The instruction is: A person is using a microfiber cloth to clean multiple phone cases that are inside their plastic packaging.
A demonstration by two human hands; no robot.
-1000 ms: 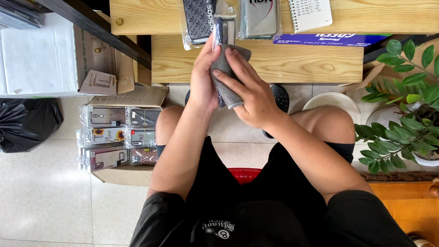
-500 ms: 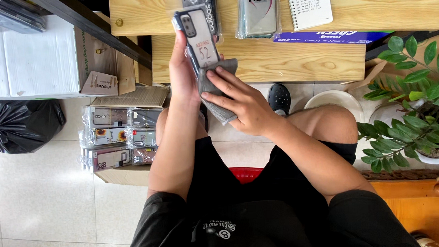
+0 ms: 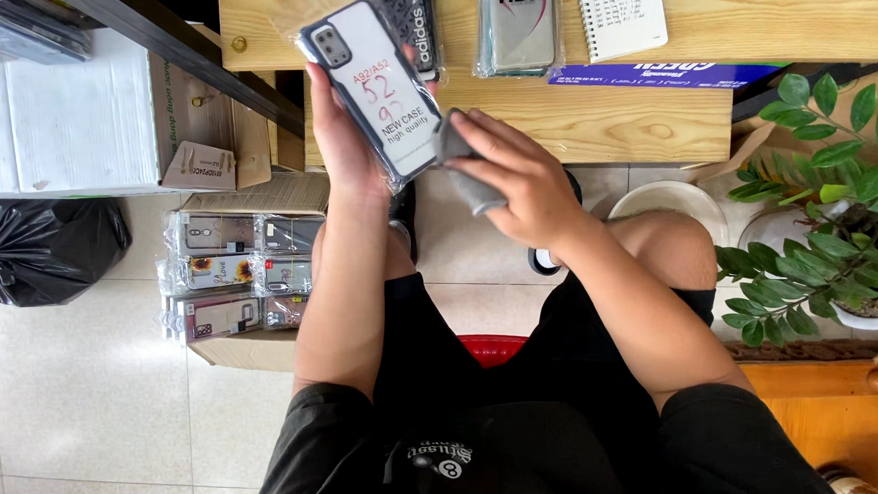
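The packaged phone case [image 3: 375, 85], a dark-rimmed case sealed in a clear plastic sleeve with a white card behind it, is standing up in my left hand [image 3: 345, 142], lifted just above the near edge of the wooden bench [image 3: 612, 118]. My left grip is grasping it from behind and along its lower left edge, so the printed face is tilting toward me and the camera cutout is sitting at the upper left corner. My right hand [image 3: 516, 178] is clenching a small grey cloth [image 3: 458, 166], and I am pressing the bunched cloth against the lower right edge of the sleeve; cloth and sleeve are touching there. Part of the cloth is hanging out below my fingers.

On the bench beyond the case, two more packaged cases [image 3: 519, 17] are lying flat side by side, and a spiral notepad [image 3: 619, 7] is lying just beside them to the right, with a flat blue packet [image 3: 650, 74] partly under the upper board. Down on the tiled floor to my left, an open cardboard box [image 3: 236, 288] is holding rows of packaged cases, and a black bin bag [image 3: 39, 248] is sitting well apart from it. A leafy potted plant [image 3: 838, 226] is standing to my right. Something red is showing under my legs, possibly a stool [image 3: 489, 347], though most of it is hidden.
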